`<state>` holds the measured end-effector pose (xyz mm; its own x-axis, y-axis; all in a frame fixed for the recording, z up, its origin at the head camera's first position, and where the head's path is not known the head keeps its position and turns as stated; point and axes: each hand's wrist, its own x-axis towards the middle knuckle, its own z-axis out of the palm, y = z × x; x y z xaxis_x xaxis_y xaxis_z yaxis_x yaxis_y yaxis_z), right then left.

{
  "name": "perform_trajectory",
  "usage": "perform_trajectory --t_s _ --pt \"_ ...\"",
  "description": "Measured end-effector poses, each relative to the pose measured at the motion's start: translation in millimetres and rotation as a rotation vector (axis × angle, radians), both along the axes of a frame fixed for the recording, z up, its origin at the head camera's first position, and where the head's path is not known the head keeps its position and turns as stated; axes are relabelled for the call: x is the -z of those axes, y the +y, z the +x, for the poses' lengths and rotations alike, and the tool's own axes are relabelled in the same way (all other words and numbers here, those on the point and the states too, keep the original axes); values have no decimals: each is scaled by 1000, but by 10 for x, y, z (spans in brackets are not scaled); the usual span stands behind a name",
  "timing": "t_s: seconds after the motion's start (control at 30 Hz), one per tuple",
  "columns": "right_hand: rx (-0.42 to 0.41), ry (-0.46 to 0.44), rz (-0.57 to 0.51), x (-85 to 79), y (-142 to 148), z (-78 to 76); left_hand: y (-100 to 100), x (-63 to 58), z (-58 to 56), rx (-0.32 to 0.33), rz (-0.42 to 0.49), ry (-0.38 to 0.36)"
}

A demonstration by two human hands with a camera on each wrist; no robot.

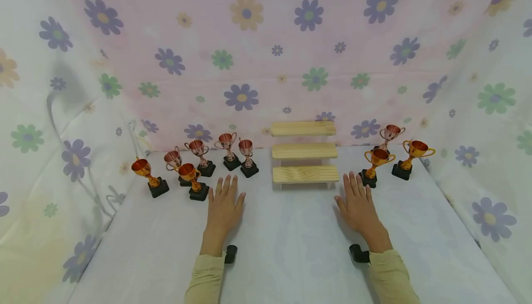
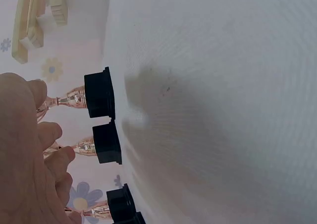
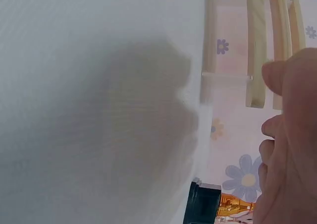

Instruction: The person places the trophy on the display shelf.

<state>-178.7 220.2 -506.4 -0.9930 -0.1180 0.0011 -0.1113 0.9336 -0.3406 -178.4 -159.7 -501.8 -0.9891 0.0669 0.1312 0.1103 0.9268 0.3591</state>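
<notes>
My left hand [image 1: 224, 207] is held palm down over the white table with its fingers straight and spread, holding nothing. Just left of it stands a gold trophy cup [image 1: 189, 173] on a black base, and beyond its fingertips are rose-coloured trophy cups [image 1: 245, 148]. On the other side, my right hand [image 1: 358, 207] is likewise flat, fingers extended and empty. Its fingertips reach near a gold trophy cup [image 1: 379, 158]. Between and beyond the hands rises a three-step wooden display stand [image 1: 305, 173] with clear supports, bearing nothing.
Another gold trophy [image 1: 142, 169] stands at far left among several cups. At the right, a rose-coloured trophy [image 1: 392, 133] and a gold trophy [image 1: 417, 148] stand behind the nearer one. Flower-patterned cloth [image 1: 274, 68] walls the table's back and sides.
</notes>
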Motion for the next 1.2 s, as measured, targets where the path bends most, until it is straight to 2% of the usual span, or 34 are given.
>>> perform_trajectory --t_s 0.07,0.13,0.27,0.37,0.43,0.53,0.67,0.77,0.87,0.97,1.2 --pt "2 -25 10 -37 -4 31 10 11 -9 2 34 4" --pt "5 -47 7 -102 0 97 33 24 -18 -3 132 10" --pt "8 -56 -48 -224 95 309 101 29 -33 -31 446 25" --pt "19 -49 -119 -244 260 418 151 16 -56 -69 663 14" --pt "47 -74 -180 -232 396 432 186 7 -90 -81 786 -24" --pt "121 -112 -290 -214 609 369 254 0 -158 -80 927 -141" --pt "246 -66 -443 -194 814 192 381 32 -267 -37 1046 -278" --pt "301 34 -555 -182 890 28 496 62 -342 -17 1120 -322" --pt "325 127 -614 -172 927 -126 609 84 -410 -16 1196 -338" --pt "334 189 -624 -156 939 -251 701 93 -461 -20 1244 -330" --pt "332 292 -743 -126 930 -429 825 109 -516 -62 1284 -281"
